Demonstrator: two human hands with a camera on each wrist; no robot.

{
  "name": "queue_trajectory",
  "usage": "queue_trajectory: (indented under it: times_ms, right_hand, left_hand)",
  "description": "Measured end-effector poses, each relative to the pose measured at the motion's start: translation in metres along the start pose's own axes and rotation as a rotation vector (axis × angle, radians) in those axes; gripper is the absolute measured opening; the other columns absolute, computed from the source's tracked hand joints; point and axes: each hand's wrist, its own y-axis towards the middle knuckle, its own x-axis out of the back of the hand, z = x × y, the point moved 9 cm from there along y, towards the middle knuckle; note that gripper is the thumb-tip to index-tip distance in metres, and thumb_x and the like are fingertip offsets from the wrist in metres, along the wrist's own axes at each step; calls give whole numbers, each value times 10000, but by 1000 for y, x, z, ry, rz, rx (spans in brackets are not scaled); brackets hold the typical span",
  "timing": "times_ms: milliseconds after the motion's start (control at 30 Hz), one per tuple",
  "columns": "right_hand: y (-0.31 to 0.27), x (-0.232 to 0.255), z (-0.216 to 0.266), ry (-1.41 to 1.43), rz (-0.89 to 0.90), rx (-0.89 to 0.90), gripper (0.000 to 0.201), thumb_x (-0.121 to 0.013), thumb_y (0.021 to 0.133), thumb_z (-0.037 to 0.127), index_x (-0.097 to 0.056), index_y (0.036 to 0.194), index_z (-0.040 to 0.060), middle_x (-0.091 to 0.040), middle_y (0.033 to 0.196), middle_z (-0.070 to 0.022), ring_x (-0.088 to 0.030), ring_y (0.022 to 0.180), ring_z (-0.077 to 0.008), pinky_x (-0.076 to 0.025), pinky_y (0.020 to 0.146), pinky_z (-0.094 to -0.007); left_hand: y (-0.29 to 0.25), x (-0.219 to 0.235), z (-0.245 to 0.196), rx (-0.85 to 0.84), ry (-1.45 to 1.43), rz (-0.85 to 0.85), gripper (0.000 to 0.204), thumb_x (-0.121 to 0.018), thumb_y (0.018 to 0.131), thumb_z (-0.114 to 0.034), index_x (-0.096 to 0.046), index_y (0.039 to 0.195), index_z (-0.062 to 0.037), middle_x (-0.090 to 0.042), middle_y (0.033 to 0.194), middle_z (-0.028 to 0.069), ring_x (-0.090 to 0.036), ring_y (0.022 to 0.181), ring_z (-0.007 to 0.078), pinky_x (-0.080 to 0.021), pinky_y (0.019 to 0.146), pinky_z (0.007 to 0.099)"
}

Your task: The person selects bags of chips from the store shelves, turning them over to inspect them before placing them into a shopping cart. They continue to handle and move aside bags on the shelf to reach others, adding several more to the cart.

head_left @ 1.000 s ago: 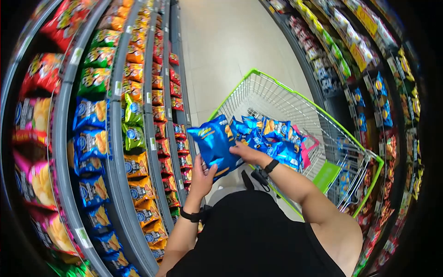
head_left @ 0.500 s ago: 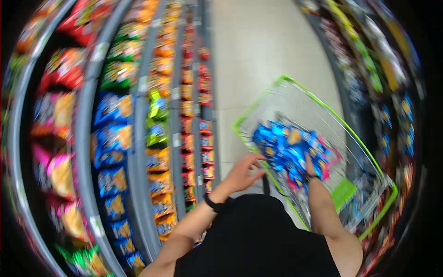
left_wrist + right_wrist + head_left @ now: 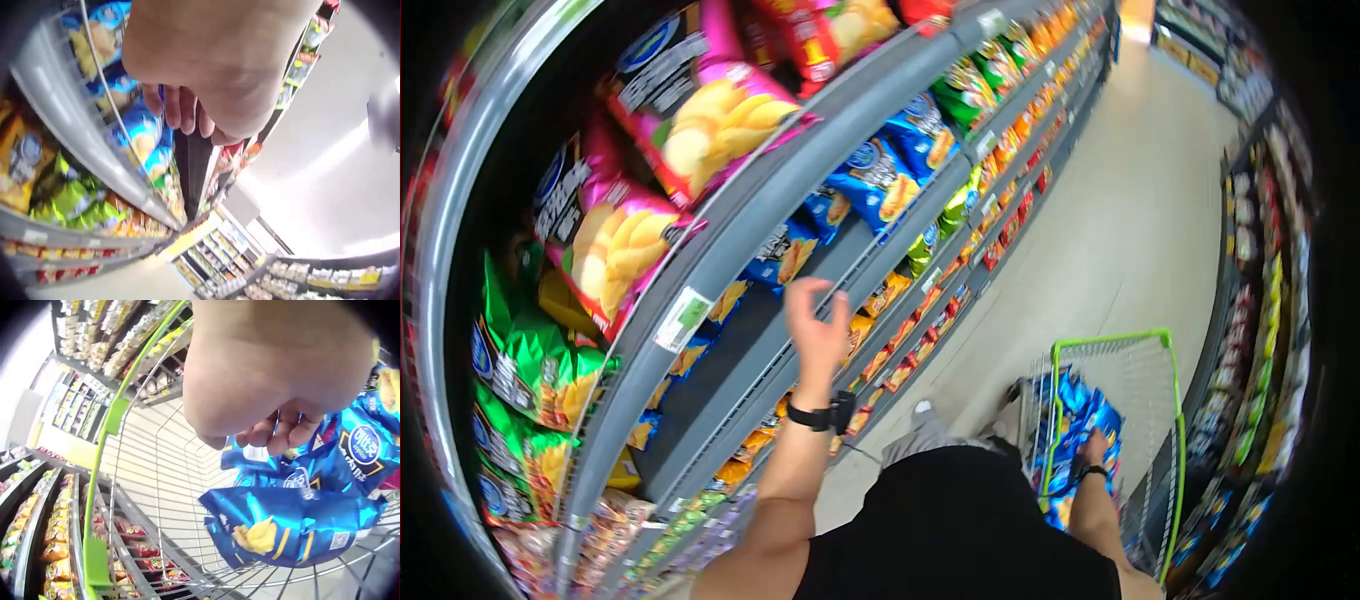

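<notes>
My left hand (image 3: 815, 325) is raised beside the shelf on the left, fingers loosely bent and holding nothing. Just beyond it on that shelf are blue chip bags (image 3: 875, 180); the left wrist view also has blue bags (image 3: 140, 134) beside the fingers. Low on the right, my right hand (image 3: 1094, 447) reaches into the shopping cart (image 3: 1112, 338), over a pile of blue chip bags (image 3: 1080, 400). In the right wrist view its relaxed fingertips (image 3: 279, 439) overlap the pile, and one bag (image 3: 294, 525) lies in front of them against the wire.
Large pink chip bags (image 3: 720, 130) and green bags (image 3: 530, 350) fill the shelf nearest my left side. A grey shelf edge with a price tag (image 3: 683, 318) runs between levels. Pale floor (image 3: 1120, 190) stretches ahead; another stocked shelf (image 3: 1260, 330) borders the right.
The blue bag both hands held went into the cart with my right hand. My left hand let go and rose toward the shelf. The view swung left, so the cart sits lower right.
</notes>
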Motion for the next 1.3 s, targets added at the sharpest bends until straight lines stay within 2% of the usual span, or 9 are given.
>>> queue_trajectory:
  times_ms: [33,67,133,200,267,333,667,1200,1300]
  right_hand:
    - [8,19,11,575,52,-418,416,-439,970,264,-584,652,37,-538,528,-130,-573,522,-278,-448,513,-448]
    - [32,-3,12,323,-19,-62,416,-452,980,294,-591,671,52,-522,511,-112,-556,505,-283,-448,515,-447]
    - [30,41,66,811,306,-559,278,-500,963,285,-628,827,80,-639,704,-135,-632,691,-287,-495,671,-476]
    - [78,42,105,-265,29,266,219,-569,904,258,-659,971,71,-680,856,-161,-669,855,-350,-499,765,-517]
    - [99,37,126,-323,-136,476,120,-607,867,170,-627,884,53,-654,761,-147,-652,713,-309,-511,643,-464]
    - [121,26,116,1014,149,-368,116,-572,883,125,-569,785,64,-576,637,-85,-562,523,-207,-437,444,-356]
    - [106,73,236,1145,348,-418,174,-574,884,183,-539,720,135,-470,580,17,-436,455,-110,-343,412,-266]
    - [108,171,317,1172,97,-7,96,-608,978,171,-581,963,80,-568,811,10,-523,744,-88,-445,641,-258]
    - [78,299,440,1269,262,341,439,-559,993,410,-530,1238,46,-614,1088,-73,-568,1017,-160,-458,866,-312]
  left_hand:
    - [6,29,21,33,106,-158,364,-753,814,-151,-574,1104,-24,-586,1080,120,-550,971,252,-443,864,377]
    - [6,49,51,100,225,-258,501,-777,807,-188,-521,1194,3,-559,1146,155,-537,1057,294,-435,914,417]
    - [6,66,108,313,342,-299,670,-747,831,-336,-493,1307,61,-529,1319,273,-477,1231,473,-377,1042,508]
    - [21,55,133,572,168,59,704,-748,840,-398,-489,1356,4,-492,1407,248,-450,1315,412,-373,1074,460]
    - [28,42,142,560,139,238,719,-692,863,-487,-485,1412,-71,-453,1484,200,-414,1372,390,-343,1119,455]
    - [31,29,158,382,253,195,714,-671,869,-514,-485,1420,-99,-461,1480,184,-416,1368,389,-338,1130,455]
    - [28,32,168,260,243,131,618,-688,877,-461,-560,1333,-63,-586,1312,217,-539,1208,433,-425,1028,471]
    - [-5,60,-38,-278,-262,149,620,-783,687,57,-495,1224,-59,-638,1223,209,-601,1164,411,-482,967,476]
    - [-43,-16,-28,251,-885,390,782,-820,767,-53,-354,1395,-39,-523,1362,166,-532,1263,275,-405,1085,417]
